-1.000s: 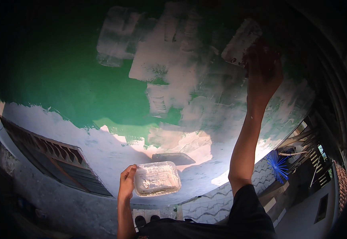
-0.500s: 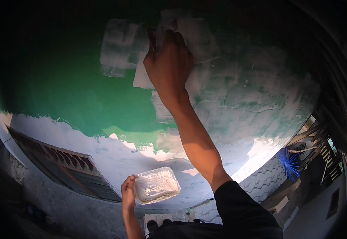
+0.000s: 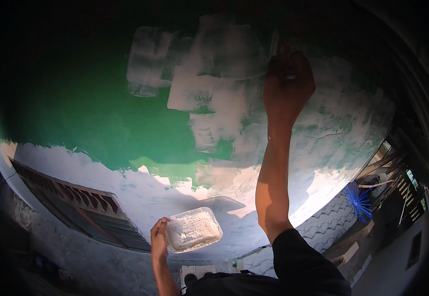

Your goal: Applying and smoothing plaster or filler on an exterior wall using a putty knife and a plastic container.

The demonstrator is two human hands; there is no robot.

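Observation:
My left hand [image 3: 159,239] grips the left edge of a clear plastic tub [image 3: 218,240], held low in front of the wall. Thick white paste [image 3: 192,229], like wall putty, coats the inside of the tub. High up against the green wall [image 3: 106,118], my right hand [image 3: 289,89] is closed round a flat scraper [image 3: 274,44]; shadow and my fingers hide most of it. Left of that hand lie smeared whitish patches [image 3: 217,54], and thinner streaks spread to its right. Below the green, a band of the wall is white.
A slatted wooden window [image 3: 76,197] is set in the wall at lower left. Stacked pale roof sheets or tiles [image 3: 327,222] stand at lower right, with a spiky blue object [image 3: 357,201] beside them. My feet rest on a pale surface [image 3: 204,269] at the bottom.
My right hand has swept rightward across the wall with the scraper, uncovering the whitish patch where it was. The left hand and tub have hardly moved.

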